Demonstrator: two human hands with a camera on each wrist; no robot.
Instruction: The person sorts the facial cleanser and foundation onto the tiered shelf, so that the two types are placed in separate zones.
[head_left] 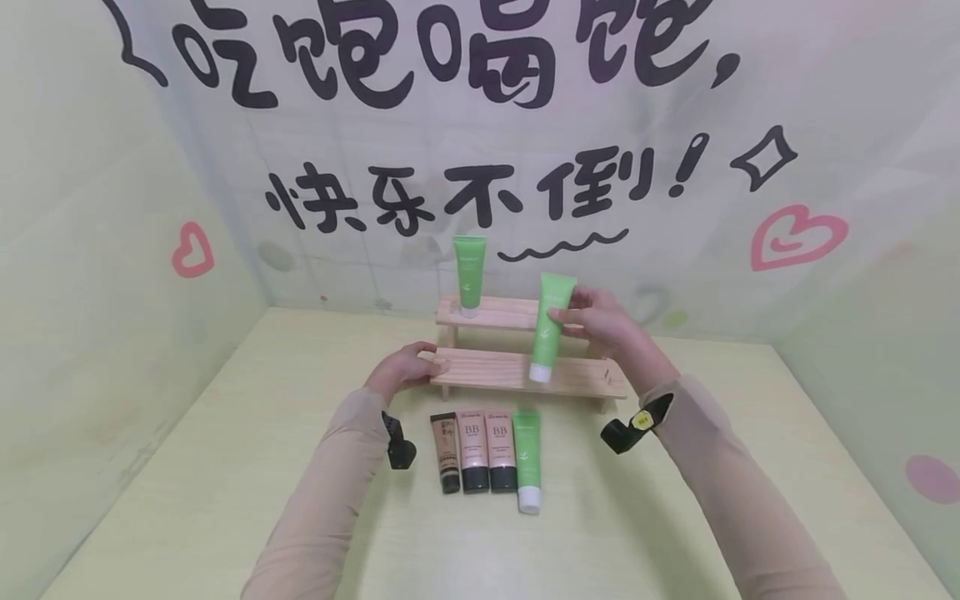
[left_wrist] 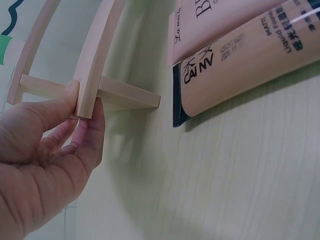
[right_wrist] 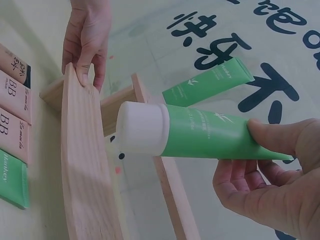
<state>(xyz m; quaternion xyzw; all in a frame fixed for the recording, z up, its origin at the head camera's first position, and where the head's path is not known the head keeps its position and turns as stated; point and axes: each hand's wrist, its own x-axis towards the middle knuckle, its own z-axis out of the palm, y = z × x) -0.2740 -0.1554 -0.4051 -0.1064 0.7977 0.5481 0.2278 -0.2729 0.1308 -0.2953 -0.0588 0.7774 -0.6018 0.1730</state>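
Note:
A green tube with a white cap (head_left: 553,321) is pinched between the thumb and fingers of my right hand (head_left: 603,318), cap tilted downward in front of the two-step wooden rack (head_left: 495,372). In the right wrist view this tube (right_wrist: 210,132) lies across the picture over the rack. My left hand (head_left: 405,367) grips the left end of the rack's lower step, thumb on top and fingers beneath, as the left wrist view of the hand (left_wrist: 55,150) shows. Another green tube (head_left: 470,273) stands upright, cap down, on the upper step's left part.
In front of the rack, a row lies on the table (head_left: 225,467): a brown tube with a black cap (head_left: 446,454), two pink BB tubes (head_left: 473,450) and a green tube (head_left: 527,458). A printed cloth wall (head_left: 360,275) rises behind the rack.

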